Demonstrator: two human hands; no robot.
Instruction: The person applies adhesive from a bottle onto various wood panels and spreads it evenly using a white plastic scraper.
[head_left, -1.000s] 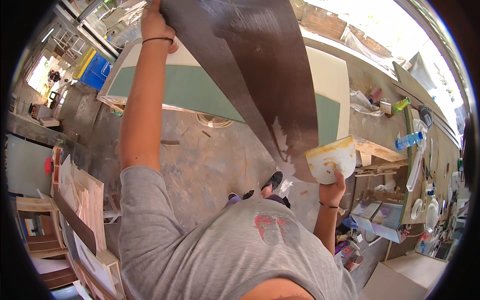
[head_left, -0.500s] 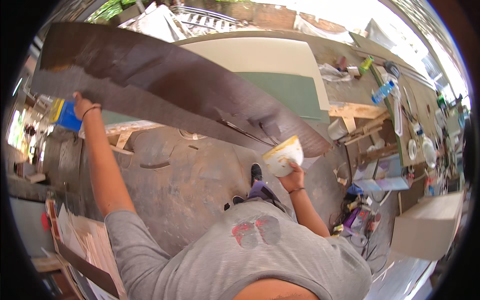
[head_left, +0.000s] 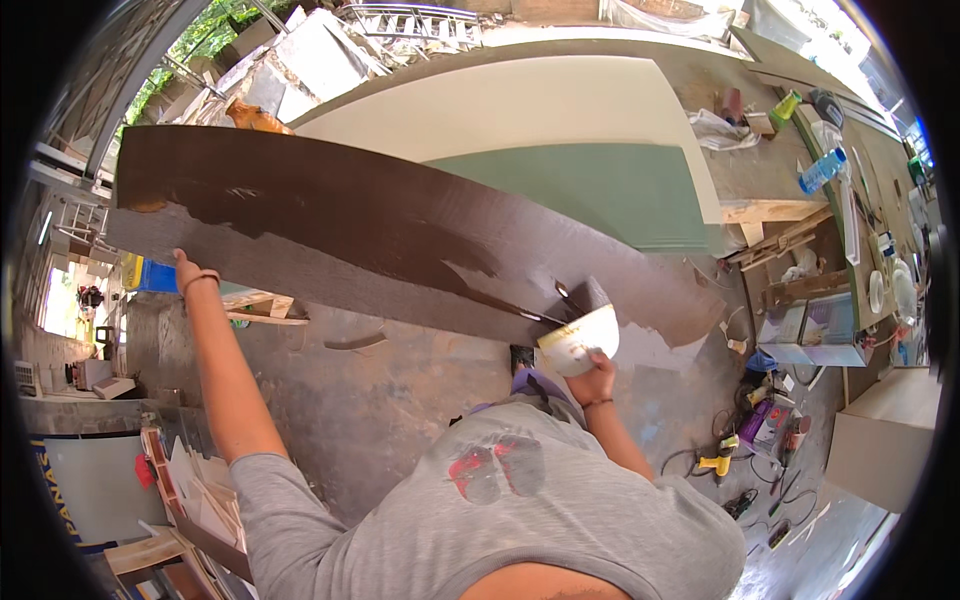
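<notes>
A long dark brown sheet (head_left: 330,200) slants across in front of me, its surface part glossy and wet-looking, part dull. At its lower left edge, my left hand (head_left: 190,272) grips the sheet, next to a blue and yellow container (head_left: 157,276) behind it. My right hand (head_left: 592,378) is closed on a white rounded piece (head_left: 580,343) with yellowish smears, held against the sheet's lower right part. Whether that piece is a cut container or a spreader I cannot tell. Dark shiny streaks (head_left: 500,305) run on the sheet up to it.
Behind the sheet, a green panel (head_left: 570,190) and a cream panel (head_left: 480,105) lie on a workbench (head_left: 740,180). A blue-capped bottle (head_left: 822,171) stands at the right. Power tools and cords, with a yellow tool (head_left: 714,465), lie on the floor at right. Wood offcuts (head_left: 200,480) lean at lower left.
The sheet's left end has come lower in view, and my left hand with it. The white piece has turned slightly in my right hand. The whole view has shifted.
</notes>
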